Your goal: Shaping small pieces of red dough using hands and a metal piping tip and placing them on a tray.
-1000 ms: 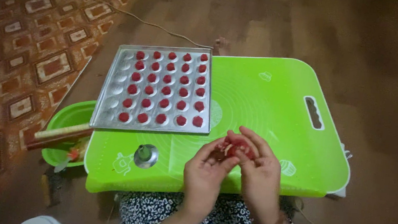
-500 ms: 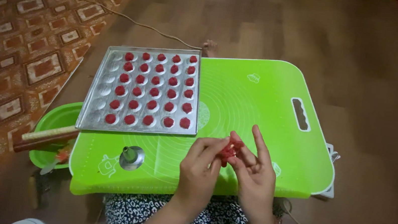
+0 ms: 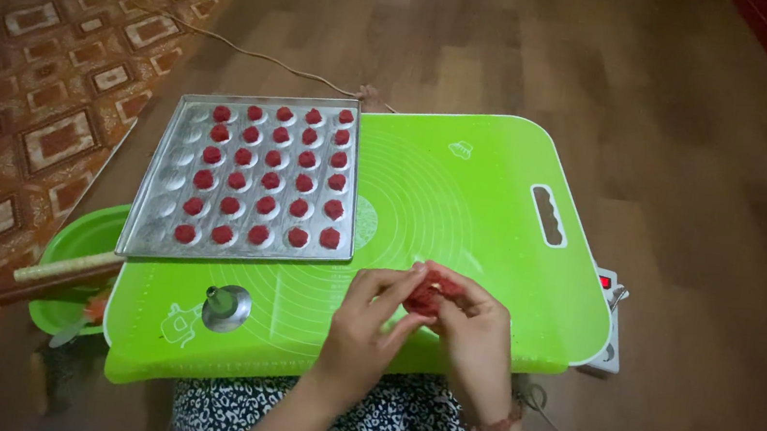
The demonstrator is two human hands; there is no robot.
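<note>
Left hand [image 3: 368, 326] and right hand [image 3: 476, 334] both pinching red dough lump [image 3: 424, 296] over green board [image 3: 463, 206], beside metal tray [image 3: 160, 208].

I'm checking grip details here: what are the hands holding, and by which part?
A small lump of red dough, pinched between the fingertips of the left hand and right hand, above the green mat.

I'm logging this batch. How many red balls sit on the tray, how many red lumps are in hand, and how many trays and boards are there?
Red balls on the metal tray: 30
Red lump between the fingers of both hands: 1
Metal tray: 1
Green board: 1
Total: 33
</note>
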